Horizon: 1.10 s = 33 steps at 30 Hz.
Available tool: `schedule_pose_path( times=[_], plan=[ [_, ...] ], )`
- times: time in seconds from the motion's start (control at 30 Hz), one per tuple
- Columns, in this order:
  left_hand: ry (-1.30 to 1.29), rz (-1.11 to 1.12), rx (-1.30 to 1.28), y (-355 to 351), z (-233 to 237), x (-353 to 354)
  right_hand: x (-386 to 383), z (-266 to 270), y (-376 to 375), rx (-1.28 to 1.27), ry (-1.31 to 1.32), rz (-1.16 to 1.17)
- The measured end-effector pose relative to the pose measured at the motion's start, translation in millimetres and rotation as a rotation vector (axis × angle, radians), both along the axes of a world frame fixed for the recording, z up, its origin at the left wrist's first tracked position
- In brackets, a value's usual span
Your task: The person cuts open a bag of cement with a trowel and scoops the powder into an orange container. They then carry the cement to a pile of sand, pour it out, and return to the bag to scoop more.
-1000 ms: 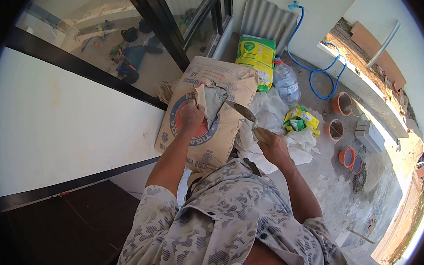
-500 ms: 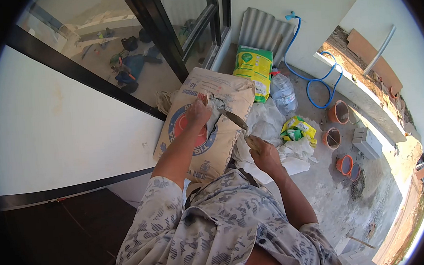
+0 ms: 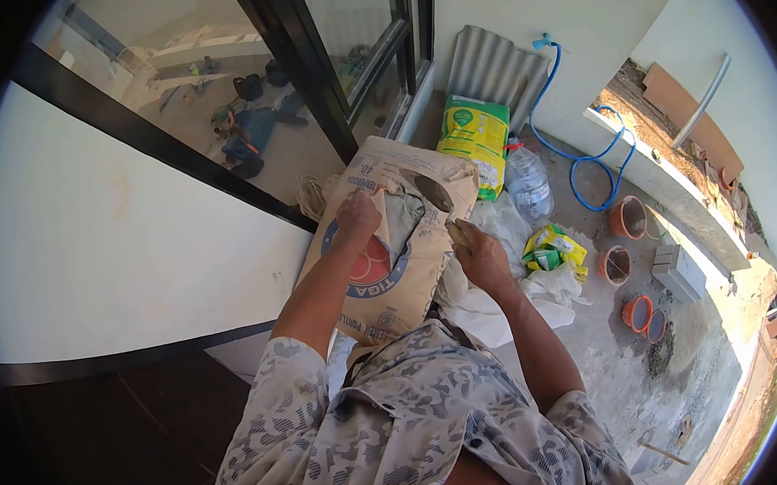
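Note:
A large brown paper cement bag lies in front of me, with a torn opening in its upper face that shows grey powder. My left hand is closed on the paper flap at the left edge of the tear. My right hand is wrapped round the handle of a trowel. The trowel's blade lies over the upper right part of the bag, beside the opening.
Beyond the bag are a yellow-green sack, a corrugated sheet and a large clear bottle. Rightward lie a blue hose, orange buckets and grey blocks. Left stands a black-framed window; a person shows in its glass.
The tear in the bag gapes wider, its flap pulled back by my left hand. The trowel blade has moved up and turned over the bag's upper right part. The view has shifted slightly.

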<state>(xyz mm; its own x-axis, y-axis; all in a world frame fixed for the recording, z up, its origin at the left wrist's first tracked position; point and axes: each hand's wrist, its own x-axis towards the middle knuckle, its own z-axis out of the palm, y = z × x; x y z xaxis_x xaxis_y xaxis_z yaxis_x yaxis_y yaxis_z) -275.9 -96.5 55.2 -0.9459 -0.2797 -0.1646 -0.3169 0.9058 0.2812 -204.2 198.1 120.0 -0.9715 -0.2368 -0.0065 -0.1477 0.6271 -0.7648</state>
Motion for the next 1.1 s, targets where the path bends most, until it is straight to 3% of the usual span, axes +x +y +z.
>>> schedule_pose_path(
  times=[0.17,0.27,0.4,0.47,0.67,0.7,0.9,1.0,1.1],
  plan=[
    [-0.021,0.038,0.016,9.0,-6.1,-30.0,11.6,5.4,10.3,-0.034,-0.038,-0.018],
    [-0.139,-0.053,-0.035,20.3,19.5,-37.5,22.6,14.0,16.3,0.012,-0.132,-0.038],
    [-0.270,-0.107,0.037,15.3,15.1,-46.8,35.8,5.7,29.3,0.036,-0.060,-0.056],
    [-0.307,-0.116,0.146,13.2,35.9,-35.2,40.5,5.6,36.0,0.015,-0.068,-0.066],
    [-0.153,0.130,0.229,36.7,9.0,44.8,52.3,-2.4,38.4,-0.055,-0.110,-0.061],
    [-0.227,0.133,0.204,44.7,9.3,56.6,52.1,-3.1,36.3,-0.055,-0.145,-0.056],
    [-0.263,-0.027,0.035,47.1,0.3,91.0,47.5,-7.9,28.4,-0.052,-0.177,0.006],
    [-0.501,-0.129,0.063,45.2,5.7,96.1,45.0,-2.8,27.3,-0.054,-0.164,0.023],
    [-0.496,-0.297,0.035,46.3,-1.1,101.1,46.9,-8.9,33.0,-0.079,-0.127,0.012]
  ],
)
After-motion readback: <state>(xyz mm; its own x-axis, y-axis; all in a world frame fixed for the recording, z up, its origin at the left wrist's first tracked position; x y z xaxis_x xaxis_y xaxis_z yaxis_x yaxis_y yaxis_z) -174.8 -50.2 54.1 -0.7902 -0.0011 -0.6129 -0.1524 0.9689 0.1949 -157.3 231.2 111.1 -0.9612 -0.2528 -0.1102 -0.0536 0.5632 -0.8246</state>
